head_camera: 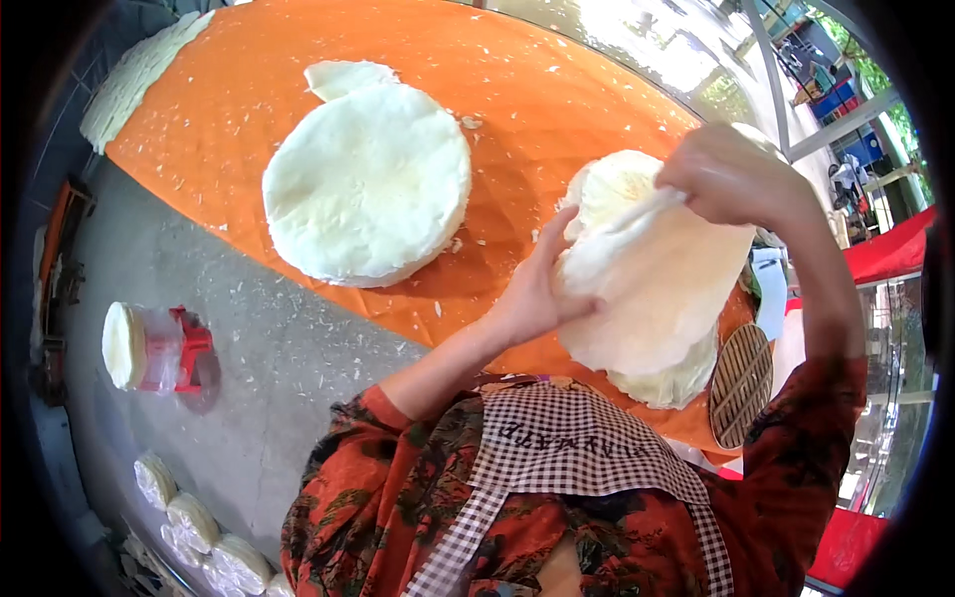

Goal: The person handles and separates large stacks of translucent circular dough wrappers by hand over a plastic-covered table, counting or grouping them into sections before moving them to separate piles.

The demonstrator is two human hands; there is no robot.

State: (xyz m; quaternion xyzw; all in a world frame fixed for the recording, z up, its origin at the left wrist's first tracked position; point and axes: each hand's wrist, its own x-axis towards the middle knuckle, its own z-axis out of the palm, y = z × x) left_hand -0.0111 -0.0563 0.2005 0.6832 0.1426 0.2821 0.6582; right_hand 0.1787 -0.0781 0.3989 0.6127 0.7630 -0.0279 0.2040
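Note:
My left hand (533,295) grips the left edge of a thin, pale flatbread sheet (656,291), thumb on top. My right hand (727,175), blurred, is closed on the sheet's upper edge, where a narrow fold runs between the two hands. Under the raised sheet lie more pale flatbreads (615,183), showing above it and at its lower edge. To the left stands a thick round stack of white flatbreads (365,186) on an orange tablecloth (515,97). A loose piece of flatbread (347,78) sticks out behind that stack.
White crumbs dot the cloth. A long overlapping row of flatbreads (142,82) borders its far left end. A woven bamboo disc (741,386) is at the right. On the concrete floor (276,358) are a red stool (195,351) bearing wrapped flatbreads (123,345) and several plastic-bagged bundles (192,520).

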